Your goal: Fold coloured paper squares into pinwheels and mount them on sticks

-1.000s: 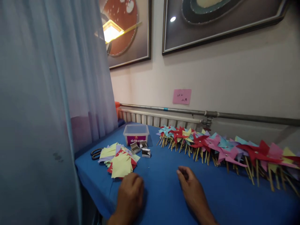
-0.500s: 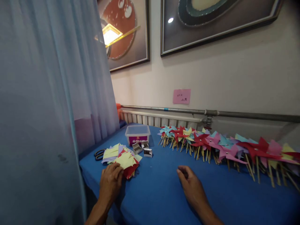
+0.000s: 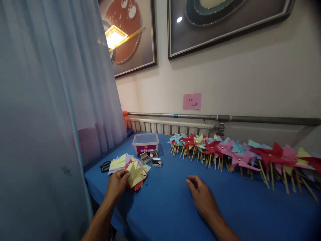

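My left hand grips the near edge of a pile of cut coloured paper squares, fingers pinched on a yellow sheet that is lifted off the pile. My right hand rests on the blue tablecloth with its fingers curled in; what they hold, if anything, is too small to make out. A long row of finished paper pinwheels on wooden sticks lies along the back of the table, right of both hands.
A clear plastic box stands behind the paper pile, with small open cardboard boxes in front of it. Black scissors lie at the table's left edge. A sheer curtain hangs at left; a radiator and pipe run along the wall.
My left hand has moved from the tablecloth up to the paper pile and taken hold of the yellow sheet, lifting it. My right hand has stayed in place.
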A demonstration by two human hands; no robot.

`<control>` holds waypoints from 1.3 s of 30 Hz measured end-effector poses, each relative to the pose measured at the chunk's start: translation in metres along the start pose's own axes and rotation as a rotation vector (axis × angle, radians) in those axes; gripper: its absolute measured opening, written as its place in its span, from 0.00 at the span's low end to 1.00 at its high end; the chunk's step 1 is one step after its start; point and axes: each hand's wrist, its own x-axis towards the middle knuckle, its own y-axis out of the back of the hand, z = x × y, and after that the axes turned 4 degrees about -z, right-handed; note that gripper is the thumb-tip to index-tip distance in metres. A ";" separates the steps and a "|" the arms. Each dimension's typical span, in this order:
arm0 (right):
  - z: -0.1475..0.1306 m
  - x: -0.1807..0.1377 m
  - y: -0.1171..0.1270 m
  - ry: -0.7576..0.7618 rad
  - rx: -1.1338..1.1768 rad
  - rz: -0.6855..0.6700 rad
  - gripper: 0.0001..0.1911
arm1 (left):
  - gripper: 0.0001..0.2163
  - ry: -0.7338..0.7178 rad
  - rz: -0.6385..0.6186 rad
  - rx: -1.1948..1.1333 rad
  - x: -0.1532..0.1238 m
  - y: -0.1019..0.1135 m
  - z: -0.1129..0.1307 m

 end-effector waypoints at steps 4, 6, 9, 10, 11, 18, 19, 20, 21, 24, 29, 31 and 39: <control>-0.004 -0.003 -0.001 0.029 0.024 0.031 0.22 | 0.15 -0.152 0.369 0.053 0.008 0.001 0.028; -0.005 -0.004 -0.003 0.023 0.049 0.022 0.22 | 0.13 -0.268 0.481 0.073 0.013 -0.005 0.050; -0.003 -0.002 -0.008 -0.004 0.191 -0.030 0.24 | 0.12 -0.413 0.396 0.045 0.020 -0.035 0.086; -0.002 0.000 -0.010 -0.018 0.289 -0.045 0.26 | 0.11 -0.458 0.299 0.042 0.022 -0.050 0.097; -0.001 0.001 -0.011 -0.043 0.406 -0.051 0.29 | 0.11 -0.511 0.195 0.060 0.023 -0.067 0.107; -0.009 0.005 0.010 -0.121 0.946 -0.036 0.32 | 0.11 -0.807 -0.164 0.351 0.001 -0.181 0.154; -0.009 0.005 0.013 -0.106 0.969 -0.048 0.30 | 0.10 -0.842 -0.186 0.380 -0.005 -0.191 0.156; -0.009 0.006 0.015 -0.099 0.986 -0.049 0.27 | 0.10 -0.872 -0.203 0.394 -0.011 -0.199 0.156; -0.006 0.006 0.016 -0.101 0.999 -0.037 0.25 | 0.10 -0.896 -0.216 0.393 -0.016 -0.205 0.156; 0.006 0.010 0.014 -0.143 1.019 0.052 0.20 | 0.08 -0.960 -0.252 0.294 -0.025 -0.212 0.148; 0.015 0.014 0.014 -0.169 1.072 0.084 0.17 | 0.08 -0.815 -0.221 -0.024 -0.005 -0.199 0.130; 0.010 0.013 0.017 -0.180 1.089 0.030 0.21 | 0.07 -0.567 -0.292 -0.164 0.010 -0.196 0.125; -0.002 0.005 0.016 -0.205 1.047 -0.065 0.27 | 0.17 0.108 -0.788 -0.814 0.025 -0.209 0.121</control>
